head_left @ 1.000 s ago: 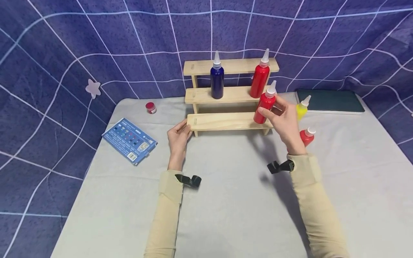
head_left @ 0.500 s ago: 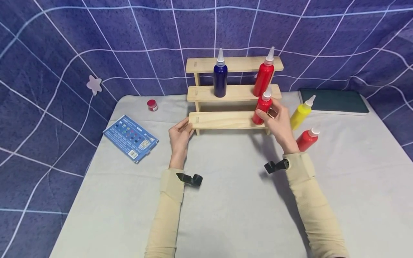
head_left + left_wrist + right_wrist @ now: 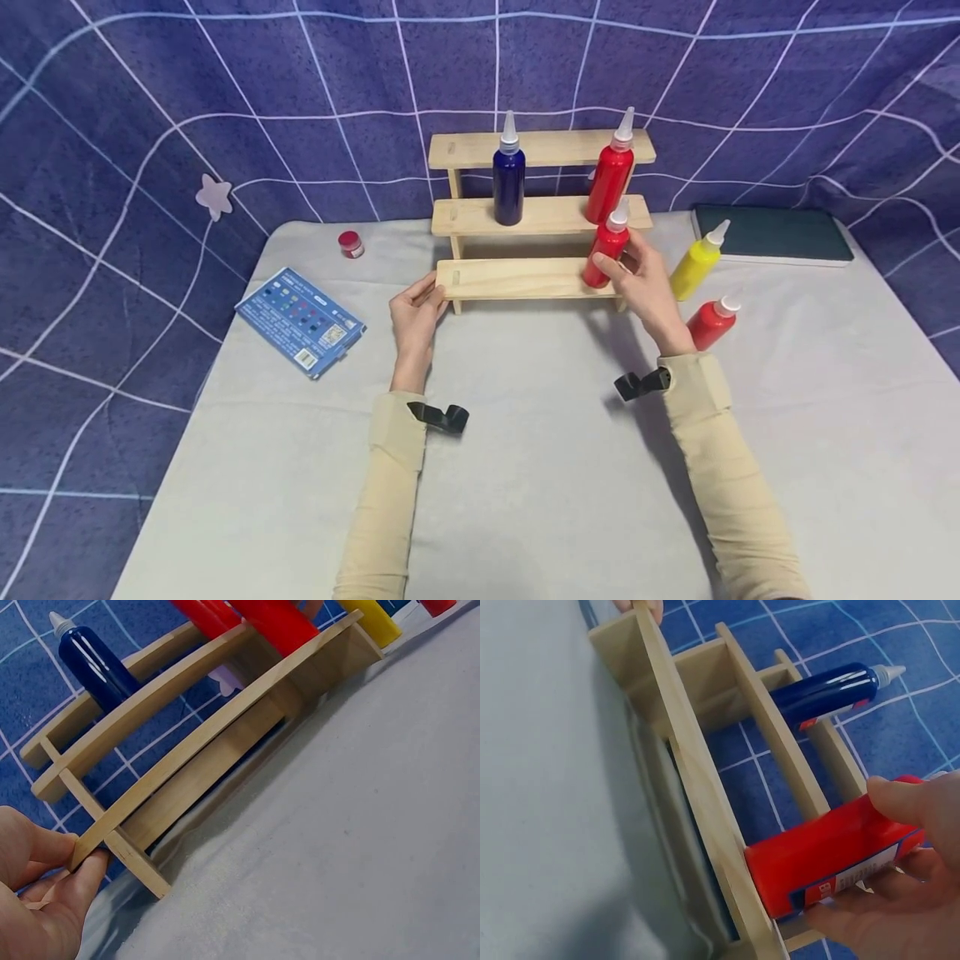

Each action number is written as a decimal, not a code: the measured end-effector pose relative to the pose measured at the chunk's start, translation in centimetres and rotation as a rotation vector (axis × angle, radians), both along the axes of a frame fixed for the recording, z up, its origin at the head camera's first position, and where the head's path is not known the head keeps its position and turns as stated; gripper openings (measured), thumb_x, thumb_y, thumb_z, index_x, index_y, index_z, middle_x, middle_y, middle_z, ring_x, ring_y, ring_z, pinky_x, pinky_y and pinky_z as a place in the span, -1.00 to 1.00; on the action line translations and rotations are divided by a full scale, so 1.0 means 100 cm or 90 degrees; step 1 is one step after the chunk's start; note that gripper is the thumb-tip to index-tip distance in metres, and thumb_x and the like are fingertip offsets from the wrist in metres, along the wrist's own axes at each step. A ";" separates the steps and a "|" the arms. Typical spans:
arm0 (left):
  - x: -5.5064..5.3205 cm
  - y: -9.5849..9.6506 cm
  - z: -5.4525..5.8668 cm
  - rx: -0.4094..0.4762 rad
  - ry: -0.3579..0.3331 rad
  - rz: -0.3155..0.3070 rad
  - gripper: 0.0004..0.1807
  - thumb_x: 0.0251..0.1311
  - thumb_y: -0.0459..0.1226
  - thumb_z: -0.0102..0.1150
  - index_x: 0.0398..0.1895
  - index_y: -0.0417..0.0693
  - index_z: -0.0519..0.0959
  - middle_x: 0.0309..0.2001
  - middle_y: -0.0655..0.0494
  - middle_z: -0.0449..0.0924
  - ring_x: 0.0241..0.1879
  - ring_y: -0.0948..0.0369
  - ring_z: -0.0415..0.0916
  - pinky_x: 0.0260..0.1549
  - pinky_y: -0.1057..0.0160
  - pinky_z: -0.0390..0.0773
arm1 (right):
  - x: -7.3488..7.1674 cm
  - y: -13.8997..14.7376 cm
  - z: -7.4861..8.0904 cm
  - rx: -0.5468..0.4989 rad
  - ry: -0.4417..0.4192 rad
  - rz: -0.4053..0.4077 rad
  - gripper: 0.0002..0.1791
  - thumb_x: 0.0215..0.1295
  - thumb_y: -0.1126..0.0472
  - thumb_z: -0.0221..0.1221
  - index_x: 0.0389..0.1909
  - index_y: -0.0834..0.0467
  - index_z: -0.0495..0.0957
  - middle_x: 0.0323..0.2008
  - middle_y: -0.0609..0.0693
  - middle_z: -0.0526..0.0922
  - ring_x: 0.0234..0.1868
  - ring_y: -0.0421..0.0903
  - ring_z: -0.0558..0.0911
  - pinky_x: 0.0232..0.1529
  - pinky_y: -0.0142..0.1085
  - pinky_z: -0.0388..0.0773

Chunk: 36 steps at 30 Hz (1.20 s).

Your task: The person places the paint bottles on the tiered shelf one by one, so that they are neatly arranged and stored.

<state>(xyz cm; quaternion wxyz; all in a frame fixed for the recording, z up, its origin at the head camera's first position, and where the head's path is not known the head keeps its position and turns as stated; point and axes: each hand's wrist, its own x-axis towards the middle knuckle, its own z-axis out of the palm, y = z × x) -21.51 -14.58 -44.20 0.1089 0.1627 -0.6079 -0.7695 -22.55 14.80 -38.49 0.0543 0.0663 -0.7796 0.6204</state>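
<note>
A three-tier wooden shelf rack (image 3: pixel 517 279) stands at the back of the table. My left hand (image 3: pixel 416 321) pinches the left end of its lowest board between thumb and fingers, plain in the left wrist view. My right hand (image 3: pixel 649 287) grips a red squeeze bottle (image 3: pixel 832 851) with a white nozzle, upright, its base at the right part of the lowest board. On the middle board stand a dark blue bottle (image 3: pixel 508 185), left of centre, and another red bottle (image 3: pixel 609 185) at the right end, partly covered by the held one.
Right of the rack are a yellow bottle (image 3: pixel 695 268), a red bottle with a white cap (image 3: pixel 712 323) and a dark green book (image 3: pixel 772 235). On the left lie a blue box (image 3: pixel 302 323) and a small red jar (image 3: pixel 351 244). A grid-patterned cloth (image 3: pixel 360 75) hangs behind.
The right hand has lowered the red bottle slightly and shifted it left toward the lowest board, uncovering more of the yellow bottle. The left hand keeps its hold on the rack.
</note>
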 end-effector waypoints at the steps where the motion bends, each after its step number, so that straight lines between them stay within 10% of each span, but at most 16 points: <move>1: 0.000 0.000 0.000 0.000 -0.002 0.000 -0.60 0.27 -0.49 0.15 0.19 -0.28 0.52 0.14 -0.24 0.53 0.10 0.04 0.55 -0.02 0.37 0.66 | 0.000 0.001 0.001 0.003 -0.003 0.003 -0.41 0.34 0.30 0.16 0.38 0.23 0.29 0.20 0.24 0.49 0.18 0.04 0.50 0.32 -0.20 0.45; 13: 0.001 0.000 -0.001 -0.004 -0.004 -0.003 -0.59 0.28 -0.48 0.13 0.21 -0.29 0.50 0.15 -0.26 0.51 0.13 0.04 0.53 -0.02 0.39 0.65 | 0.027 0.027 0.054 0.048 0.070 -0.015 -0.28 0.35 0.27 0.19 0.48 0.20 0.13 0.36 0.26 0.35 0.38 0.11 0.35 0.44 -0.13 0.30; 21: 0.000 0.000 -0.001 0.001 0.001 -0.008 -0.59 0.28 -0.49 0.14 0.20 -0.30 0.50 0.14 -0.27 0.51 0.12 0.05 0.54 -0.01 0.40 0.64 | 0.058 0.068 0.085 -0.200 0.228 0.018 -0.43 0.21 0.57 0.17 0.27 0.29 0.43 0.07 0.03 0.65 0.11 -0.14 0.61 0.15 -0.51 0.53; 28: -0.001 0.000 -0.001 -0.001 0.000 -0.014 -0.59 0.30 -0.47 0.13 0.22 -0.29 0.49 0.17 -0.27 0.49 0.16 0.06 0.52 0.03 0.38 0.63 | 0.047 0.110 0.072 -0.305 0.246 -0.022 -0.43 0.14 0.64 0.18 0.22 0.34 0.47 0.02 0.12 0.66 0.08 -0.07 0.62 0.08 -0.49 0.59; 36: 0.001 0.001 -0.001 -0.008 0.004 -0.011 -0.60 0.30 -0.48 0.12 0.21 -0.30 0.49 0.16 -0.26 0.50 0.15 0.05 0.53 0.01 0.38 0.64 | 0.023 0.144 0.027 -0.249 0.107 -0.043 -0.39 0.23 0.53 0.20 0.32 0.22 0.39 0.04 -0.06 0.61 0.00 -0.24 0.61 -0.11 -0.59 0.62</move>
